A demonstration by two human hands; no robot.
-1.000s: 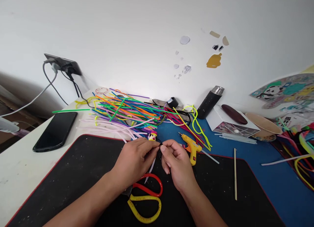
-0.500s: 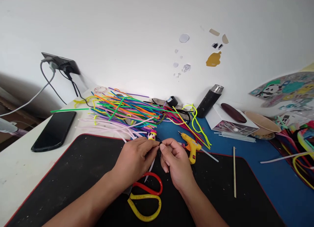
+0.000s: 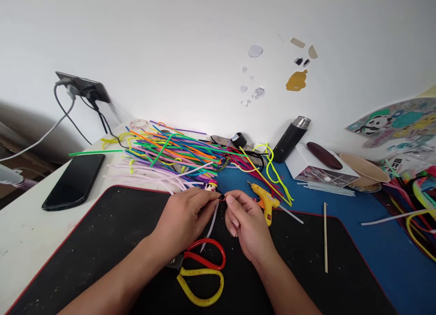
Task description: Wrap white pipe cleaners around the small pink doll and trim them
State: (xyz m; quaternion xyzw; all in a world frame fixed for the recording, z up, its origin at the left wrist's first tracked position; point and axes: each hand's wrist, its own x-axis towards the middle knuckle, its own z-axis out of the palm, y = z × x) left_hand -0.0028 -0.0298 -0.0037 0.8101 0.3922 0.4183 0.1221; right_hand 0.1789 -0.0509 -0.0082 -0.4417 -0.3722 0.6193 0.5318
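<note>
Between the fingertips of both hands is a small, dark, thin piece that looks like a black pipe cleaner, mostly hidden by the fingers. My left hand pinches one end, and my right hand pinches the other, thumb against forefinger. A pale lilac strip hangs below the left fingertips toward the mat. Just behind the left hand stands a little figure with a white face and a pink and yellow hat. Scissors with one red and one yellow handle lie under the left wrist, blades partly covered.
A yellow glue gun lies right of my right hand on the black mat. Farther right is a wooden stick. Behind are many coloured pipe cleaners and a black flask. A phone lies left.
My right hand has shifted slightly right, its fingertips a little farther from the left ones. More of the lilac strip shows between the hands. Both hands keep their pinch.
</note>
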